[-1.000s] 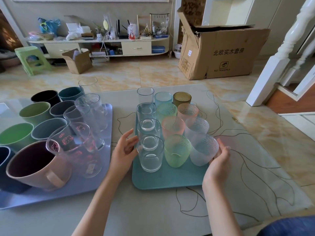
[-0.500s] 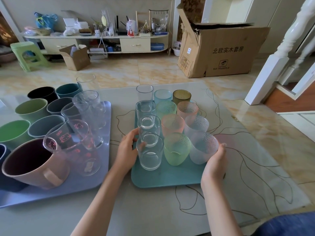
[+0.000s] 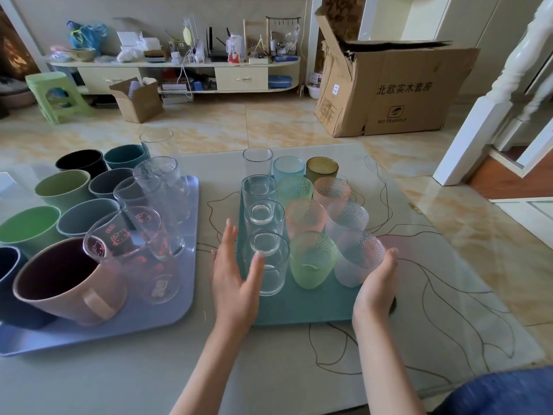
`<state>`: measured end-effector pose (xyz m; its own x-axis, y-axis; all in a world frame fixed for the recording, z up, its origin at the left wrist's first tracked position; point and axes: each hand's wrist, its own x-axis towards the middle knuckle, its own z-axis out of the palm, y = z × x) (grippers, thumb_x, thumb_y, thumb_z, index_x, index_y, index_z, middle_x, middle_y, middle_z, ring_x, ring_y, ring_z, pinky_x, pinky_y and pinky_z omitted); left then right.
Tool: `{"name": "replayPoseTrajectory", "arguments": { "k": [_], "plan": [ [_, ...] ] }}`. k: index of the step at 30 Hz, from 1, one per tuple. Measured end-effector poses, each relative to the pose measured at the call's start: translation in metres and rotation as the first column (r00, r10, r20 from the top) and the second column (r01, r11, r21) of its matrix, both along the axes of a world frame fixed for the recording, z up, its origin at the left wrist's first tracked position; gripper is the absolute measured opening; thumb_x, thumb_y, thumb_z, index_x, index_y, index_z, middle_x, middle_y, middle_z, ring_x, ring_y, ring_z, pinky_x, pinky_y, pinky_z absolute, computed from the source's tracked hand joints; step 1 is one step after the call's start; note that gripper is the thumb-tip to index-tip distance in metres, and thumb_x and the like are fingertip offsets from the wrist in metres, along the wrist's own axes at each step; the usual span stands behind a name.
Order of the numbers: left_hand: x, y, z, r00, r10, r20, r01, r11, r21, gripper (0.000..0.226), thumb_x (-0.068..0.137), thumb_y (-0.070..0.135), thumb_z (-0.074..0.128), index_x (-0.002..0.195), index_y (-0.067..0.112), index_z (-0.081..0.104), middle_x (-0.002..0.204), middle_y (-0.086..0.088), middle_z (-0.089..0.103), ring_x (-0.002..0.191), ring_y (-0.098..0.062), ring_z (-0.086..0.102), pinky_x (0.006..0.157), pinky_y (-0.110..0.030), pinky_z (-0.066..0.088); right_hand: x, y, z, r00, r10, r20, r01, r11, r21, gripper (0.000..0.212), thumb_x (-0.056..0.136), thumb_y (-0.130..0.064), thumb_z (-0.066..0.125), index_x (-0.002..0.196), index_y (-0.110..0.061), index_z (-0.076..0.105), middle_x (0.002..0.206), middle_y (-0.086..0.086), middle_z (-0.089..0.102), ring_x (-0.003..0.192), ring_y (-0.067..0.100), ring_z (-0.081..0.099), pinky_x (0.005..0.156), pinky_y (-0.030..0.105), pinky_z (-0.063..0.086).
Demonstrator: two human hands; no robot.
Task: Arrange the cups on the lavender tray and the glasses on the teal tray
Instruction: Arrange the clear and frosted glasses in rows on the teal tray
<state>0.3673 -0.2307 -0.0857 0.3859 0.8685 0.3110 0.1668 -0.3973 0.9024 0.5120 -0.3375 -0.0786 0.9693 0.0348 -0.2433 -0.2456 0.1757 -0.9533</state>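
Observation:
The teal tray [image 3: 299, 310] sits mid-table and carries three rows of glasses: clear ones on the left, coloured and frosted ones beside them. My left hand [image 3: 233, 283] lies at the tray's left edge with fingers straight and its thumb touching the nearest clear glass [image 3: 270, 274]. My right hand [image 3: 375, 283] rests cupped against the frosted clear glass [image 3: 356, 259] at the tray's right edge. On the left, the lavender tray [image 3: 167, 313] holds several coloured cups, a pink mug [image 3: 68, 283] and clear glasses, one printed with cartoon cats [image 3: 134, 253].
The table [image 3: 149, 369] is glass-topped with a line pattern. A tall clear glass [image 3: 157, 145] stands on it behind the lavender tray. On the floor beyond are a large cardboard box [image 3: 389, 88], a small open box [image 3: 139, 100] and a green stool [image 3: 54, 97].
My left hand has let go of the nearest clear glass and its fingers have straightened beside it. My right hand stays at the frosted glass.

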Motion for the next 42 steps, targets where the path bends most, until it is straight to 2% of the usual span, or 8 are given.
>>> {"name": "replayPoseTrajectory", "arguments": {
  "k": [5,16,21,24,27,30,33,42],
  "plan": [
    [0.004,-0.003,0.001,0.962,0.102,-0.252,-0.035,0.966,0.256,0.086,0.067,0.066,0.047,0.143,0.033,0.026,0.129,0.008,0.057,0.121,-0.010,0.052,0.109,-0.052,0.027,0.002,-0.001,-0.001,0.999,0.039,-0.010,-0.039,0.999,-0.002,0.048,0.100,-0.042,0.029,0.129,-0.015,0.055,0.127,-0.003,0.057,0.114,0.010,0.050,0.094,0.023,0.034],
    [0.007,-0.002,0.001,0.982,0.054,-0.178,-0.025,0.987,0.161,0.081,0.064,0.067,0.054,0.136,0.038,0.030,0.109,0.013,0.063,0.102,0.002,0.054,0.106,-0.051,0.032,0.000,0.000,-0.001,0.999,0.043,-0.005,-0.043,0.999,-0.010,0.049,0.100,-0.043,0.026,0.130,-0.016,0.054,0.121,-0.006,0.055,0.111,0.008,0.048,0.092,0.021,0.030],
    [0.003,0.001,-0.002,0.990,-0.046,-0.132,0.055,0.996,0.065,0.085,0.066,0.066,0.053,0.140,0.035,0.026,0.120,0.010,0.057,0.118,-0.010,0.051,0.104,-0.037,0.037,0.006,-0.012,-0.002,0.991,-0.086,0.101,0.082,0.995,0.051,0.044,0.096,-0.039,0.033,0.119,-0.016,0.063,0.122,0.001,0.064,0.111,0.013,0.059,0.087,0.021,0.042],
    [-0.007,0.001,-0.008,0.997,-0.074,0.001,0.074,0.994,-0.081,0.081,0.076,0.062,0.042,0.147,0.028,0.021,0.141,0.002,0.045,0.131,-0.008,0.040,0.109,-0.026,0.030,0.018,-0.028,-0.005,0.951,-0.213,0.225,0.246,0.960,-0.133,0.043,0.087,-0.030,0.034,0.112,-0.015,0.066,0.120,0.006,0.065,0.112,0.019,0.059,0.087,0.026,0.041],
    [-0.009,-0.003,-0.010,0.991,-0.017,0.132,0.051,0.966,-0.255,0.062,0.093,0.039,0.042,0.148,0.024,0.018,0.148,-0.001,0.036,0.135,-0.007,0.034,0.112,-0.026,0.026,0.017,-0.039,-0.016,0.968,-0.057,0.242,0.158,0.894,-0.419,0.035,0.091,-0.007,0.041,0.118,-0.010,0.062,0.121,0.008,0.065,0.113,0.029,0.057,0.088,0.033,0.042],
    [-0.005,0.001,-0.011,0.983,0.057,0.175,0.019,0.915,-0.402,0.063,0.094,-0.008,0.030,0.149,0.016,0.011,0.149,-0.010,0.035,0.132,-0.011,0.038,0.106,-0.021,0.026,0.010,-0.039,-0.032,0.936,0.183,0.302,0.057,0.766,-0.640,0.041,0.081,0.010,0.044,0.109,-0.009,0.067,0.077,0.010,0.062,0.096,0.042,0.057,0.067,0.034,0.043],
    [-0.004,0.008,-0.013,0.979,0.102,0.174,-0.009,0.883,-0.469,0.069,0.086,-0.020,0.019,0.147,0.010,0.013,0.143,-0.018,0.041,0.131,-0.021,0.043,0.105,-0.024,0.029,0.012,-0.038,-0.036,0.910,0.233,0.343,0.077,0.718,-0.691,0.050,0.074,0.018,0.040,0.108,-0.006,0.068,0.060,0.002,0.045,0.091,0.045,0.052,0.061,0.033,0.037],
    [0.007,0.019,-0.012,0.998,-0.009,0.061,0.036,0.888,-0.459,0.067,0.088,-0.016,0.022,0.148,0.011,0.009,0.145,-0.008,0.043,0.134,-0.015,0.039,0.098,-0.017,0.027,0.025,-0.025,-0.028,0.914,0.237,0.328,0.076,0.696,-0.714,0.048,0.076,0.016,0.036,0.105,-0.009,0.064,0.081,0.023,0.066,0.110,0.044,0.047,0.096,0.053,0.044]
  ]
}}
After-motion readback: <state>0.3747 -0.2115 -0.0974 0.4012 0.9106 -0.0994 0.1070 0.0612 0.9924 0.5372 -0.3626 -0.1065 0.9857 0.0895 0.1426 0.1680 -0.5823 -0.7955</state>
